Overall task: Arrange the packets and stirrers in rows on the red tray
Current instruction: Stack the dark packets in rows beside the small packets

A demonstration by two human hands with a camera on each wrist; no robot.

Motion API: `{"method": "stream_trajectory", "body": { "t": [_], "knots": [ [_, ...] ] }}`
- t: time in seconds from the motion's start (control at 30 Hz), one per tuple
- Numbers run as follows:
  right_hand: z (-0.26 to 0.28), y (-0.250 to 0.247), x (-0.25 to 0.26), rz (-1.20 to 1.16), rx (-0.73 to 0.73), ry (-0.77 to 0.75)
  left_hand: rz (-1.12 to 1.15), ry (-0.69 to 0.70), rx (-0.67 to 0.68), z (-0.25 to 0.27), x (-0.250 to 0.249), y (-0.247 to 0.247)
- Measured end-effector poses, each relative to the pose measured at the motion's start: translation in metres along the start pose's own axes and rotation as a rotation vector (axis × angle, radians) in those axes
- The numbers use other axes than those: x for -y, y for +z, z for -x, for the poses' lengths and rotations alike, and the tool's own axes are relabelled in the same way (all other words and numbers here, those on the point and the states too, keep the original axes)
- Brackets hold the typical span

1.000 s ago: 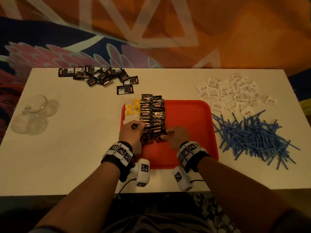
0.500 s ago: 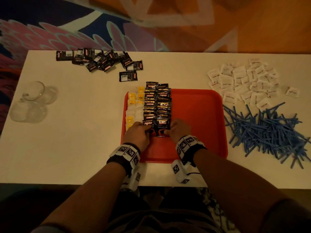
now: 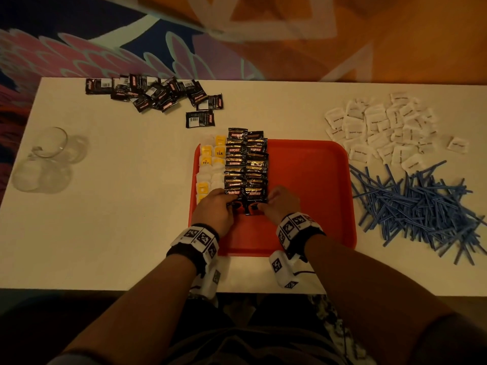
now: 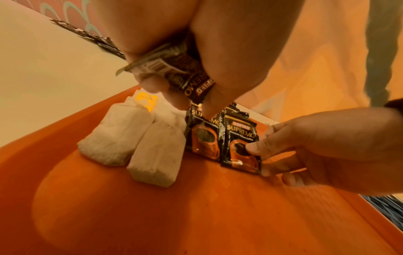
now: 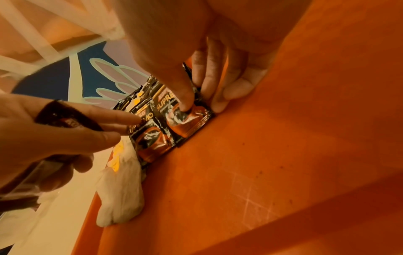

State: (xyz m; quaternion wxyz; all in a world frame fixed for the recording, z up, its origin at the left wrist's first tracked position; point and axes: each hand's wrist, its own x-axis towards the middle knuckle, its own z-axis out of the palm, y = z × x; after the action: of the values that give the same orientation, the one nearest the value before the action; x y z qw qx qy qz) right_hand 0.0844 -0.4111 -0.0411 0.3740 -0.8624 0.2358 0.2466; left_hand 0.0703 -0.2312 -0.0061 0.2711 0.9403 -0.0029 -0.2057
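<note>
A red tray (image 3: pixel 305 185) lies mid-table. Tea bags (image 3: pixel 210 164) fill its left columns, and black coffee packets (image 3: pixel 246 164) form two overlapping columns beside them. My left hand (image 3: pixel 224 206) grips a few spare coffee packets (image 4: pixel 191 81) in its curled fingers. One of its fingertips presses the nearest packet of the left column (image 4: pixel 202 143). My right hand (image 3: pixel 274 204) pinches the nearest packet of the right column (image 5: pixel 187 119), thumb on top and fingers along its outer edge.
Loose coffee packets (image 3: pixel 155 94) lie at the table's far left. A heap of white sugar packets (image 3: pixel 379 127) and a pile of blue stirrers (image 3: pixel 416 206) sit right of the tray. Clear glass cups (image 3: pixel 44 159) stand at the left edge.
Both hands have come together at the near end of the two coffee columns. The nearest packets, askew a second ago, now lie in line with their columns.
</note>
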Motion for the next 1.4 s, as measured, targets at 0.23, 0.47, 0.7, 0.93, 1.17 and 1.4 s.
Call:
{"method": "stream_trajectory", "body": {
  "t": [0.23,0.47,0.7,0.93,1.17,1.4],
  "knots": [
    [0.002,-0.001,-0.001,0.003,-0.008,-0.01,0.001,0.029,-0.018,0.0,0.001,0.0],
    [0.006,-0.007,0.0,-0.024,-0.023,-0.001,0.126,-0.068,-0.14,0.004,-0.002,-0.005],
    [0.024,-0.026,0.022,-0.077,-0.057,-0.124,0.548,-0.283,-0.254,-0.001,-0.008,-0.027],
    [0.064,-0.039,0.071,-0.237,0.388,-0.344,1.015,-0.326,-0.213,0.004,-0.025,-0.048],
    [0.079,-0.05,0.08,-0.255,0.378,-0.45,1.298,-0.425,-0.206,0.015,-0.036,-0.064],
    [0.082,-0.046,0.074,0.071,-0.015,-0.596,0.866,-0.399,-0.334,0.032,-0.045,-0.065]
  ]
}}
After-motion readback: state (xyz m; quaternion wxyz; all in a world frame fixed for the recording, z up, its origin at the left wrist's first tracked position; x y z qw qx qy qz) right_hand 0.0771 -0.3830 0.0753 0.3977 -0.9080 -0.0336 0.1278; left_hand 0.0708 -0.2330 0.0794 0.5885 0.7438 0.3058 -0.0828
